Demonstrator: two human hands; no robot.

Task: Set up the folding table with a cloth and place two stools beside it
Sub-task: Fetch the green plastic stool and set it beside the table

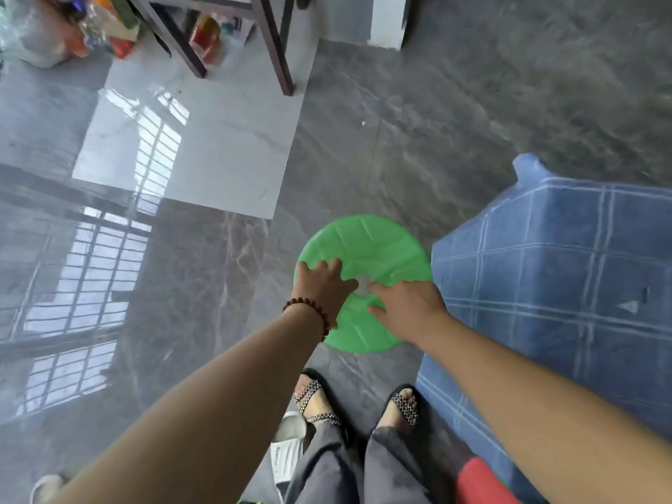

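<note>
Both hands down on the green stool point(378, 245), apart. Left hand point(322, 285) flat at its left edge, fingers spread. Right hand point(407, 307) on the near side, fingertips at the centre hole; hooked in or not, cannot tell. Blue checked cloth point(552, 285) draped just right of my right hand.

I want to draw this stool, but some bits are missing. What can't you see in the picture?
All in the head view:
Legs of the green stool: hidden beneath its own seat.
What lies under the blue checked cloth: covered by it, and cut off by the right edge.
Red object: cut off by the bottom edge, unidentifiable.
Bags at top left: too blurred to read.
</note>
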